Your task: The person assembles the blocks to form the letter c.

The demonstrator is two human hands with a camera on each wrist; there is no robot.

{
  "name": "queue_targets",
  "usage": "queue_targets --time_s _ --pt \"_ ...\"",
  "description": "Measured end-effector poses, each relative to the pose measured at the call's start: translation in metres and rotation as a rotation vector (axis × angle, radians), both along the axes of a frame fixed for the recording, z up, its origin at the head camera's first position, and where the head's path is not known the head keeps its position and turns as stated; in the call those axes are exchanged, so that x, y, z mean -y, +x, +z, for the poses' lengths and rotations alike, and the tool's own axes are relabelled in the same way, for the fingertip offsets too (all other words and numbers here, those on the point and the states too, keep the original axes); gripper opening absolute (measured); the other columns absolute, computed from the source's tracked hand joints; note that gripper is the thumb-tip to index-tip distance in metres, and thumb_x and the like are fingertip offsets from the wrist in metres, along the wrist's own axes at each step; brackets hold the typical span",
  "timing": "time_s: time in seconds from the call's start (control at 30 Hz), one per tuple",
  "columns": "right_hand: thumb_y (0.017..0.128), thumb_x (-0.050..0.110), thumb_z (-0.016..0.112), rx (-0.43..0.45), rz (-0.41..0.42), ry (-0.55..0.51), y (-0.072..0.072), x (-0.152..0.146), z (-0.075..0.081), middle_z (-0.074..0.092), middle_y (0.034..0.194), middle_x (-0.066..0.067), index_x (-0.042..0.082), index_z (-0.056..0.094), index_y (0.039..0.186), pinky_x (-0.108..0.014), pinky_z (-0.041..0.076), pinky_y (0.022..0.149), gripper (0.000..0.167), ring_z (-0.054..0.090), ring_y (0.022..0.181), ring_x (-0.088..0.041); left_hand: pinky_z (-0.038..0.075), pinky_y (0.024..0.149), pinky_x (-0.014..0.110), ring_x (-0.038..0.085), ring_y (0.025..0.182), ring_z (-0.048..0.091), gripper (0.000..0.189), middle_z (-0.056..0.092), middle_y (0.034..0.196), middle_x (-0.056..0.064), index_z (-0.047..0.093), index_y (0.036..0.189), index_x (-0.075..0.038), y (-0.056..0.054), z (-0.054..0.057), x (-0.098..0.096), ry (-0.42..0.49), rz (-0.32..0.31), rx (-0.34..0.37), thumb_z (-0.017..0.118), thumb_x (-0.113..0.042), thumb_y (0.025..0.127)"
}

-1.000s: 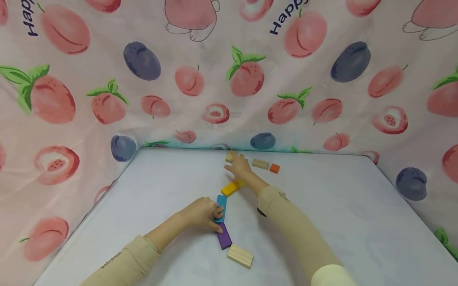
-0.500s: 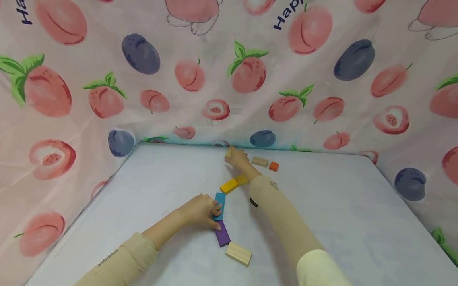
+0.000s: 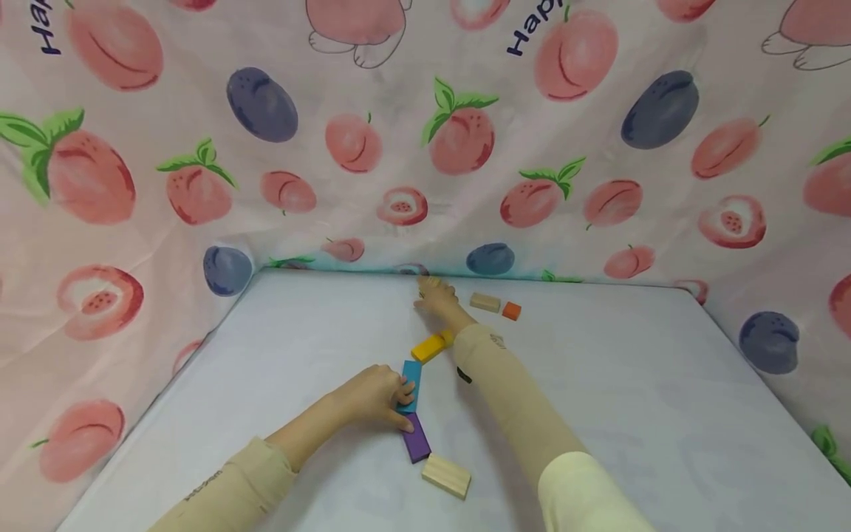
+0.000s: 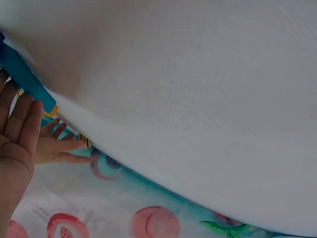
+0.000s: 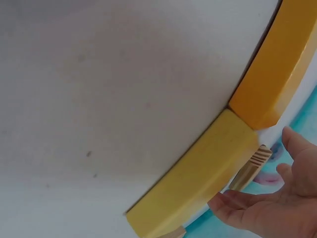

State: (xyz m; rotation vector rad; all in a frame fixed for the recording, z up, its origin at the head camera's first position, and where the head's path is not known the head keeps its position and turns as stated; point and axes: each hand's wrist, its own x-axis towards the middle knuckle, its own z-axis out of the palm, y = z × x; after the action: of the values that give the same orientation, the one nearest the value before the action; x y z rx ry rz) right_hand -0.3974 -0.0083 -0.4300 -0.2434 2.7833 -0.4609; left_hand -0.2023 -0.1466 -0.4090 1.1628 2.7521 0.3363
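My left hand (image 3: 374,397) rests over a blue block (image 3: 411,375), its fingers on that block and its thumb touching a purple block (image 3: 417,440). In the left wrist view its fingers (image 4: 24,116) lie extended beside the blue block (image 4: 25,79). Farther back, my right hand (image 3: 439,301) reaches over a small grooved wooden block, mostly covered in the head view. The right wrist view shows this grooved block (image 5: 251,167) between thumb and fingers, which stand spread; whether they touch it is hard to tell. Below the right wrist are an orange-yellow block (image 5: 277,69) and a paler yellow block (image 5: 195,171).
A plain wooden block (image 3: 447,476) lies at the near end of the bent row. Right of my right hand sit another wooden block (image 3: 485,302) and a small orange block (image 3: 511,311). A fruit-print cloth (image 3: 399,170) hangs behind the white table (image 3: 631,384).
My right hand has moved slightly left onto the grooved block, and its forearm has swung left, covering more of the paler yellow block. The left hand stays in place on the blocks.
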Motion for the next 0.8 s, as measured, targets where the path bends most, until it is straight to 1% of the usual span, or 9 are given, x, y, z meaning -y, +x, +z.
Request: queue_targets --time_s 0.03,0.1,0.2,0.27,0.37,0.43,0.53,0.63,0.8 --pt "0.097 0.036 0.05 0.012 0.002 0.004 0.004 0.0 0.001 0.024 0.152 -0.023 0.028 0.018 0.151 -0.054 0.03 0.109 0.064 0.027 0.135 -0.046 0.051 0.094 0.035 0.023 0.107 0.065 0.044 0.07 0.104 0.005 0.074 0.098 -0.009 0.0 0.0 0.0 -0.002 0.002 0.002 0.078 -0.043 0.071" --pt "0.097 0.035 0.048 0.013 0.035 0.028 0.01 0.001 0.004 0.026 0.15 -0.025 0.025 0.022 0.151 -0.055 0.031 0.107 0.06 0.03 0.132 -0.047 0.051 0.094 0.035 0.023 0.108 0.064 0.044 0.07 0.104 0.005 0.074 0.098 -0.009 0.001 0.0 -0.001 -0.012 0.013 0.008 0.078 -0.044 0.071" --pt "0.098 0.034 0.047 -0.003 0.066 0.043 0.018 0.0 0.008 0.031 0.147 -0.026 0.018 0.032 0.147 -0.055 0.032 0.106 0.054 0.033 0.129 -0.047 0.05 0.095 0.035 0.022 0.109 0.064 0.045 0.07 0.105 0.004 0.074 0.098 -0.009 0.002 0.001 -0.002 -0.019 0.027 0.02 0.078 -0.044 0.071" --pt "0.098 0.032 0.048 -0.022 0.052 0.016 0.02 -0.001 0.01 0.036 0.145 -0.024 0.013 0.039 0.143 -0.054 0.032 0.106 0.05 0.034 0.129 -0.046 0.049 0.096 0.036 0.022 0.11 0.063 0.045 0.07 0.104 0.004 0.074 0.098 -0.009 0.001 0.001 -0.002 -0.017 0.03 0.016 0.078 -0.044 0.071" --pt "0.097 0.031 0.049 -0.036 0.016 -0.019 0.02 -0.005 0.01 0.04 0.142 -0.021 0.01 0.043 0.138 -0.053 0.031 0.108 0.047 0.034 0.13 -0.044 0.049 0.097 0.035 0.022 0.109 0.064 0.044 0.07 0.104 0.004 0.073 0.099 -0.009 0.001 0.001 -0.003 -0.01 0.015 0.007 0.078 -0.043 0.071" --pt "0.096 0.03 0.05 -0.039 -0.004 -0.037 0.017 -0.008 0.008 0.042 0.141 -0.019 0.009 0.045 0.136 -0.053 0.031 0.108 0.045 0.035 0.13 -0.042 0.05 0.095 0.034 0.021 0.108 0.065 0.044 0.071 0.104 0.004 0.074 0.098 -0.01 0.0 0.001 -0.004 -0.015 0.002 -0.004 0.078 -0.044 0.071" --pt "0.097 0.03 0.05 -0.037 -0.022 -0.046 0.01 -0.009 0.002 0.041 0.142 -0.017 0.011 0.044 0.138 -0.051 0.033 0.108 0.046 0.035 0.131 -0.04 0.052 0.091 0.032 0.02 0.103 0.066 0.043 0.071 0.104 0.004 0.074 0.098 -0.011 -0.001 0.001 -0.004 -0.02 -0.017 -0.019 0.077 -0.045 0.072" --pt "0.097 0.03 0.05 -0.059 -0.03 -0.072 0.008 -0.01 0.001 0.042 0.142 -0.015 0.011 0.043 0.14 -0.05 0.035 0.107 0.047 0.038 0.13 -0.038 0.053 0.087 0.029 0.019 0.099 0.068 0.043 0.071 0.103 0.005 0.074 0.098 -0.011 -0.002 0.001 -0.003 -0.022 -0.009 -0.021 0.078 -0.045 0.071" --pt "0.097 0.029 0.051 -0.136 -0.011 -0.094 0.015 -0.013 0.003 0.049 0.137 -0.015 0.007 0.045 0.137 -0.045 0.04 0.106 0.046 0.045 0.127 -0.035 0.053 0.083 0.027 0.02 0.092 0.068 0.045 0.071 0.103 0.005 0.074 0.098 -0.01 0.0 0.0 -0.003 -0.024 0.02 -0.005 0.078 -0.046 0.07"
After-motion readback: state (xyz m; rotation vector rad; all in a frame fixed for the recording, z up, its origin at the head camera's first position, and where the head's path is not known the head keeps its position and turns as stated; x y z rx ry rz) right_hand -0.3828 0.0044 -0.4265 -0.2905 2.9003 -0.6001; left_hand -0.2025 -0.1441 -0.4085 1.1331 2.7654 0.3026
